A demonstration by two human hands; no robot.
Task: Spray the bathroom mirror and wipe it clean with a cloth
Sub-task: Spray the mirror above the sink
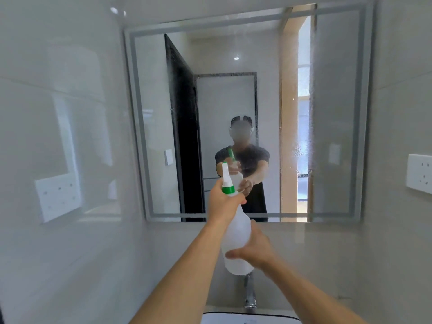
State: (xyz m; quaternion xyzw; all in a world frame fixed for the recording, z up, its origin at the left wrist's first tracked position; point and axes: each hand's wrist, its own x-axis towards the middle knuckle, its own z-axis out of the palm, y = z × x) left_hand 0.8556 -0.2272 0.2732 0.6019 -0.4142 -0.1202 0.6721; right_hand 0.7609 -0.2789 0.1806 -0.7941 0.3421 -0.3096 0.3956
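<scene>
A: Spray bottle (236, 237), where is it?

B: Held up in front of the mirror (247, 113), nozzle end up and tilted slightly left, base over the faucet (250, 293). Left hand (223, 204) grips the neck just under the green collar, fingers curled round it, hidden behind the bottle apart from a fingertip showing at the right. Right hand (256, 249) wraps the lower body, thumb across the front, other fingers round the back, clamped on it.

A: Material?

B: Translucent white plastic, smooth, rounded body that narrows to the neck, white trigger head on top.

A: Mirror?

B: Rectangular, wall-mounted, frosted strip running just inside the edge. Fine droplets speckle the glass, thickest on the dark left part and the right side. It reflects the person, both arms out, with the bottle.

A: Around it?

B: Glossy pale grey tiles. White socket plate on the left wall (58, 197), another on the right wall (419, 174). Chrome faucet below the bottle, white basin rim (247, 318) at the bottom edge. Cloth not in view
</scene>
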